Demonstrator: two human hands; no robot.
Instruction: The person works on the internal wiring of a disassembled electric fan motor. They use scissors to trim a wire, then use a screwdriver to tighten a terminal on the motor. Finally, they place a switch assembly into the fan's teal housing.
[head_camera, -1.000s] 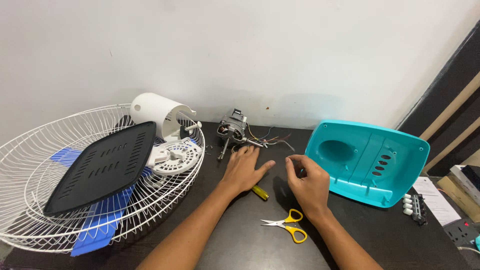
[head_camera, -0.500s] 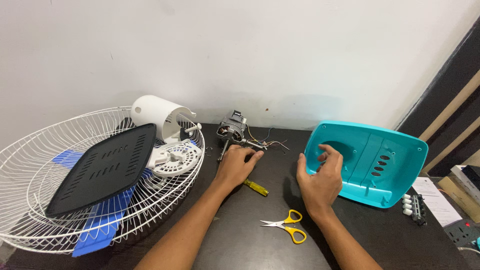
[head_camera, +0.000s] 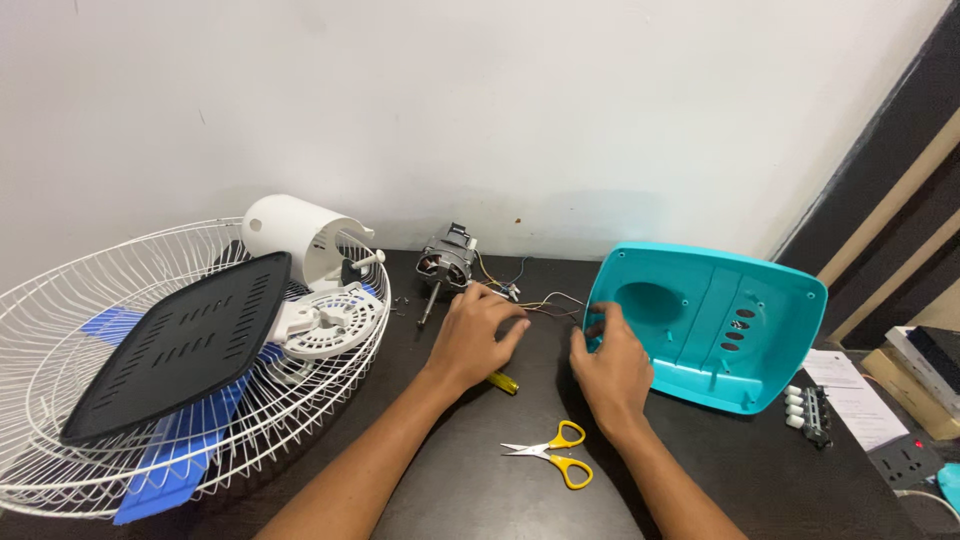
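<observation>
My left hand (head_camera: 475, 335) lies palm down on the dark table, its fingertips on the thin wires (head_camera: 548, 300) that run from a small electric motor (head_camera: 445, 265) just behind it. The yellow tip of a screwdriver (head_camera: 504, 382) pokes out from under that hand. My right hand (head_camera: 610, 365) is to the right, with its fingers closed on the left rim of a teal plastic cover (head_camera: 725, 320) that lies with its hollow side up. Yellow-handled scissors (head_camera: 552, 456) lie in front of both hands.
A white wire fan guard (head_camera: 60, 300) fills the left side. It holds a black perforated panel (head_camera: 180, 340), a blue blade (head_camera: 165, 465), a white round part (head_camera: 325, 322) and a white motor shell (head_camera: 290, 235). A switch block (head_camera: 806, 410), paper (head_camera: 855, 395) and a power strip (head_camera: 905, 458) lie at the right.
My right hand rose from the table near the scissors and moved right to the teal cover's rim. My left hand shifted slightly toward the wires.
</observation>
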